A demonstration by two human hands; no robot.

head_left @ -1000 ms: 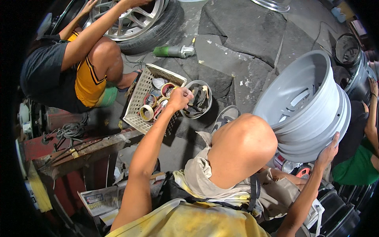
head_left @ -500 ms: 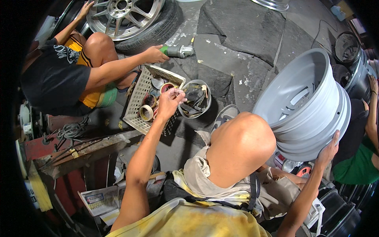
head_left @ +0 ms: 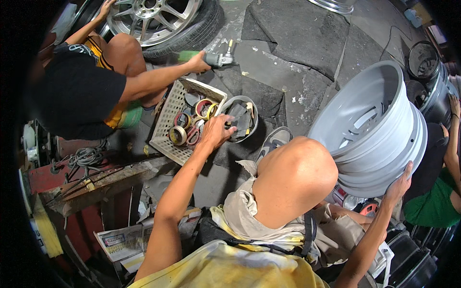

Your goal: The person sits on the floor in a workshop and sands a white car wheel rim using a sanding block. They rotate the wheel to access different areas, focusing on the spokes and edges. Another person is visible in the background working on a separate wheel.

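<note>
My left hand (head_left: 218, 131) hangs over the near left rim of a round grey bucket (head_left: 255, 114). Its fingers are apart and bent toward the dark sheet-like pieces (head_left: 239, 117) inside; nothing shows between them. Beside the bucket, a cream plastic basket (head_left: 165, 111) holds rolls of tape (head_left: 177, 136) and red-handled scissors (head_left: 193, 135). On the right, my right hand (head_left: 398, 185) grips the lower edge of a large grey wheel rim (head_left: 410, 139), which is tilted with its hollow side up. The fingers behind that edge are partly hidden.
At left, a co-worker's hand (head_left: 198, 62) holds a green and silver angle grinder (head_left: 218, 59), near a spoked wheel (head_left: 151, 19) with a tyre (head_left: 192, 41). Another person's green garment (head_left: 434, 204) shows at far right. Dark mats (head_left: 297, 33) cover part of the floor.
My left hand has come down and slightly right, its fingers spreading from a pinch. The co-worker's arm and grinder have shifted, blurred by motion. My right hand and the wheel rim stay put.
</note>
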